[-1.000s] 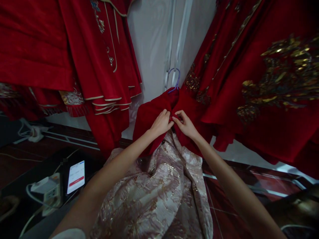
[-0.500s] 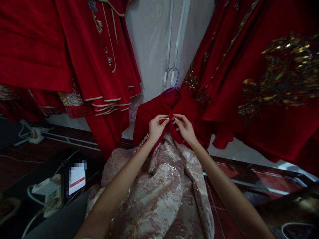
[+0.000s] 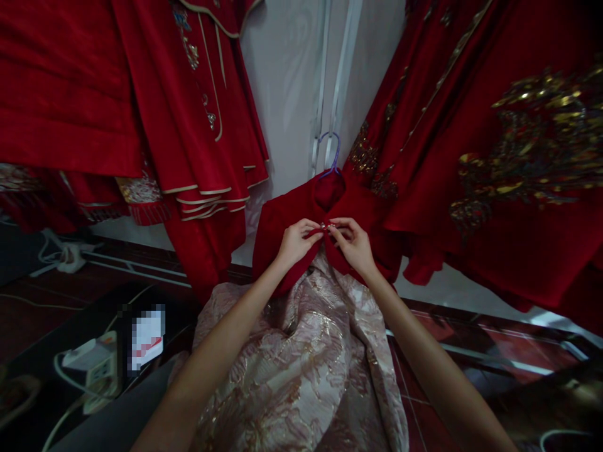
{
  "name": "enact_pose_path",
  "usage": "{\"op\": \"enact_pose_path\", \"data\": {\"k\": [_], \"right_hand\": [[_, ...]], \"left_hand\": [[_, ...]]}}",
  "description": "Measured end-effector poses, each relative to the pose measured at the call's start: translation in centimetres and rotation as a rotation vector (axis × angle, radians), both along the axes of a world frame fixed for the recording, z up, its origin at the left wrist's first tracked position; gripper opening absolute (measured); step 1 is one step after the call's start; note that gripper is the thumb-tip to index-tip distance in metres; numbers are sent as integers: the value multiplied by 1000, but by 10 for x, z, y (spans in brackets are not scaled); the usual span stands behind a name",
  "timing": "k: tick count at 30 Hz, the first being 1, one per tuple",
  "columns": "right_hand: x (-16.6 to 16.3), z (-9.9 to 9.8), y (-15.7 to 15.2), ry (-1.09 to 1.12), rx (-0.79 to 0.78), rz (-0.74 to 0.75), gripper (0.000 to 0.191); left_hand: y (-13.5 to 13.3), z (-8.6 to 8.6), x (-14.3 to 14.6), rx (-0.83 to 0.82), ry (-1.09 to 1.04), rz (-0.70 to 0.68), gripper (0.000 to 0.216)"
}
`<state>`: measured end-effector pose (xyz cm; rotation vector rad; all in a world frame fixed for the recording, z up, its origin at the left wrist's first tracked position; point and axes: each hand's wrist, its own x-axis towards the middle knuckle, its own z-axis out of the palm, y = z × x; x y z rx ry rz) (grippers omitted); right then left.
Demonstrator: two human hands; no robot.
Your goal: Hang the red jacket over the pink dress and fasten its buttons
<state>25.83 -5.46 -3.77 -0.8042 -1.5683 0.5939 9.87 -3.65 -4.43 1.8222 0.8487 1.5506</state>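
My left hand [image 3: 296,242] and right hand [image 3: 352,243] pinch the front edges of the jacket [image 3: 285,216], deep red, open at the neck, hung on a purple hanger [image 3: 337,150] beyond the near, pale brocade [image 3: 301,351]

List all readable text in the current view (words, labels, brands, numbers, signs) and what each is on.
No readable text in the head view.
Phone: lit screen with a red band, blurred into blocks; nothing can be read.
Power strip: any markings are too small and dim to read.
Red garment on the hanger: no lettering or label visible.
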Motion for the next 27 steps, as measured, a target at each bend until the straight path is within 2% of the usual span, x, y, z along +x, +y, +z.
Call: {"op": "enact_pose_path", "data": {"k": [5,11,18,23,27], "right_hand": [[-1,0,0,-29,19,-12,27],[1,4,-3,-63,44,-40,27],[2,4,-4,-36,64,-53,27],[7,5,-2,-120,88,-91,30],[9,6,2,-121,51,-63,31]], "left_hand": [[5,7,-5,31,166,-68,15],[-5,23,-4,183,390,15,12],[-9,29,2,254,467,50,11],[-7,28,3,281,508,80,9],[-8,31,3,275,558,74,9]]}}
